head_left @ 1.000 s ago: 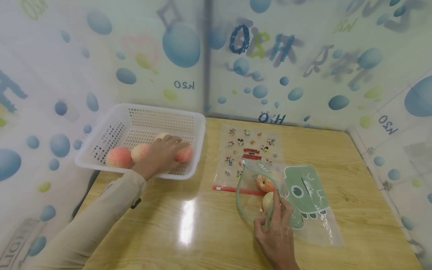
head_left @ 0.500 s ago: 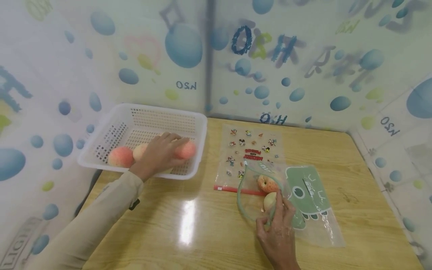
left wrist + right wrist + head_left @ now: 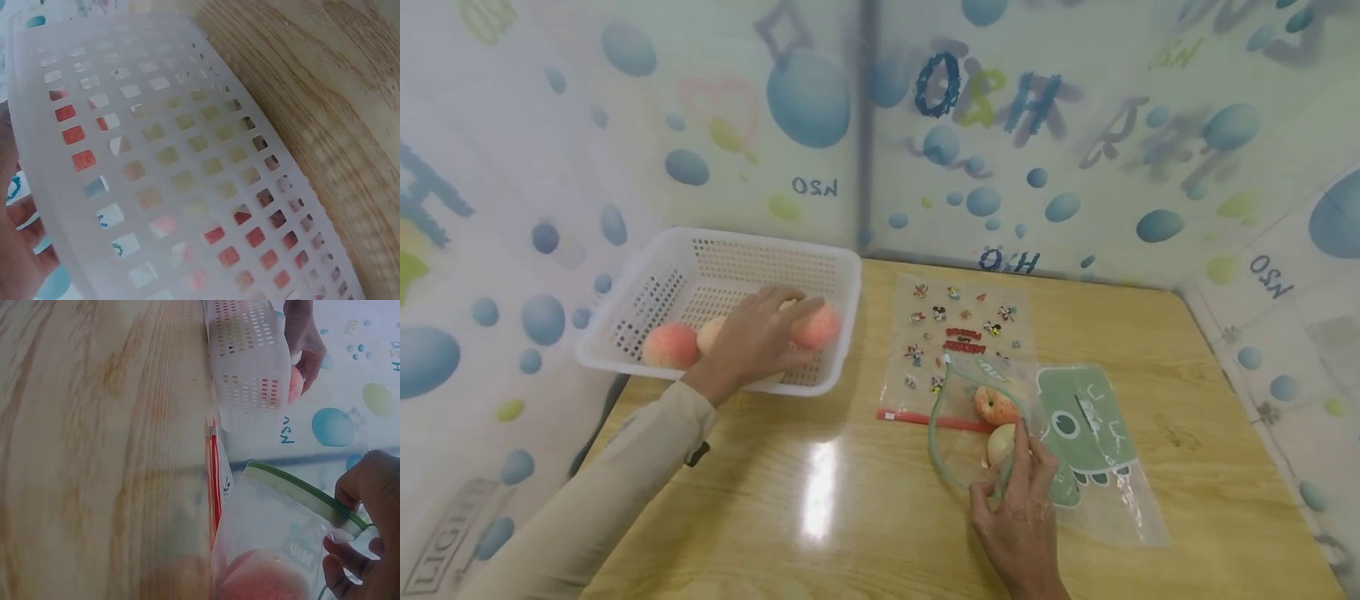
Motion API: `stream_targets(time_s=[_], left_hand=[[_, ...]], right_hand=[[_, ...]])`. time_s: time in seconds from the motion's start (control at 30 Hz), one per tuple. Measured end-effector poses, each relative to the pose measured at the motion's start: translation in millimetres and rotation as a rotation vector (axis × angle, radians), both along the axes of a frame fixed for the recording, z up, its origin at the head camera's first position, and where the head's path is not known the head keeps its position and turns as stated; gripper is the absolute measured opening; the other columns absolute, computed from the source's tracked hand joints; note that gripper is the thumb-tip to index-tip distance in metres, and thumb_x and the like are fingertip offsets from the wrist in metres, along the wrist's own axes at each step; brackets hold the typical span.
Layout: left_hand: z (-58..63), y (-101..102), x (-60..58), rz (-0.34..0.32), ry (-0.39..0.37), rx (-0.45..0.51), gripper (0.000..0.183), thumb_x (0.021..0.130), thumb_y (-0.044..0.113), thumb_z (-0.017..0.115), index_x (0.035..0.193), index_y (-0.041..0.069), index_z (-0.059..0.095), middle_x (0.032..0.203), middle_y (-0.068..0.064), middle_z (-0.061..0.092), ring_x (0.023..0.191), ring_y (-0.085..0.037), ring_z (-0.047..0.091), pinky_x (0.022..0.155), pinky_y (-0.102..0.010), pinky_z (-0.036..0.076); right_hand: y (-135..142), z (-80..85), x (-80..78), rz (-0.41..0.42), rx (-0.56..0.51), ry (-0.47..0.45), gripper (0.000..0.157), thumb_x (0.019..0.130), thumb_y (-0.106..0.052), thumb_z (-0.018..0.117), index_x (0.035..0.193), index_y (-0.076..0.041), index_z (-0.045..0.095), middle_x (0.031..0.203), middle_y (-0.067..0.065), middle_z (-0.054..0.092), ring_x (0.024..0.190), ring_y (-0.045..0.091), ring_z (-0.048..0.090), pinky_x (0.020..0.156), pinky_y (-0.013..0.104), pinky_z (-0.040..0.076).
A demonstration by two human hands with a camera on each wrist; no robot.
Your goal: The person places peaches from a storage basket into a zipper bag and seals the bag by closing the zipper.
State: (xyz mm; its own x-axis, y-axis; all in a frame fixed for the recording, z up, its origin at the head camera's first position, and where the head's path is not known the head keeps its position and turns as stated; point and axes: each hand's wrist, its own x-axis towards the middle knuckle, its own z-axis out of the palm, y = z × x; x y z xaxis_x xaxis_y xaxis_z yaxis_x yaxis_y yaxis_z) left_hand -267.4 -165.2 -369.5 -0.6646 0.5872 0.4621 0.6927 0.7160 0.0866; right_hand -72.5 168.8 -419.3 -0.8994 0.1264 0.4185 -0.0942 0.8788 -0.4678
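My left hand (image 3: 756, 337) reaches into the white plastic basket (image 3: 760, 246) and grips a pink-red peach (image 3: 817, 327) at its right end. In the right wrist view that peach (image 3: 295, 384) shows beside the basket's rim, under the left hand (image 3: 306, 347). More peaches (image 3: 670, 346) lie in the basket, partly behind the hand. My right hand (image 3: 1021, 517) pinches the green-edged mouth of a clear zip bag (image 3: 955, 450) with a green dinosaur print, keeping it apart. Inside the bag are a red-yellow peach (image 3: 996, 406) and a paler fruit (image 3: 1002, 446), partly covered by fingers.
A second clear bag (image 3: 958, 321) with cartoon figures and a red slider lies flat behind the dinosaur bag, partly under it. Everything stands on a wooden table (image 3: 737, 517). Patterned walls (image 3: 925, 167) rise at the back and sides.
My left hand has lifted the gripped peach slightly inside the basket. My right hand stays at the bag's mouth. The view has shifted a little.
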Motion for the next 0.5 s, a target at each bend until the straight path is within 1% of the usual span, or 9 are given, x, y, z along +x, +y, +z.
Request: stream_targets(time_s=[0.07, 0.2, 0.33, 0.5], left_hand=[[2.2, -0.3, 0.5, -0.008, 0.020, 0.017, 0.067, 0.065, 0.042, 0.074, 0.123, 0.014, 0.056, 0.111, -0.012, 0.055, 0.099, -0.029, 0.048, 0.077, -0.047, 0.043], [5.7, 1.6, 1.7, -0.016, 0.045, 0.044, 0.070, 0.064, 0.044, 0.075, 0.124, 0.014, 0.055, 0.113, -0.013, 0.054, 0.102, -0.029, 0.048, 0.080, -0.046, 0.042], [8.9, 8.1, 4.6, -0.022, 0.047, 0.089, 0.068, 0.065, 0.044, 0.073, 0.125, 0.015, 0.055, 0.114, -0.011, 0.053, 0.103, -0.028, 0.047, 0.082, -0.044, 0.041], [11.2, 16.4, 9.1, -0.031, 0.042, 0.140, 0.065, 0.065, 0.040, 0.073, 0.123, 0.016, 0.056, 0.113, -0.009, 0.053, 0.102, -0.027, 0.047, 0.079, -0.043, 0.043]], right_hand=[[0.0, 0.1, -0.6, 0.000, 0.001, -0.002, 0.095, 0.064, -0.003, 0.061, 0.146, -0.014, 0.014, 0.119, 0.020, 0.030, 0.075, 0.026, 0.051, 0.046, 0.029, 0.049], [0.4, 0.2, -1.2, 0.005, 0.008, -0.002, 0.094, 0.065, -0.004, 0.061, 0.146, -0.014, 0.013, 0.119, 0.020, 0.030, 0.074, 0.027, 0.051, 0.045, 0.029, 0.048], [0.5, 0.1, -1.0, 0.000, 0.024, -0.003, 0.095, 0.065, -0.004, 0.061, 0.146, -0.013, 0.013, 0.119, 0.021, 0.030, 0.070, 0.024, 0.050, 0.045, 0.027, 0.047], [0.3, -0.6, -0.3, 0.000, 0.034, -0.011, 0.095, 0.065, -0.003, 0.062, 0.145, -0.012, 0.013, 0.119, 0.020, 0.030, 0.076, 0.024, 0.049, 0.049, 0.029, 0.048]])
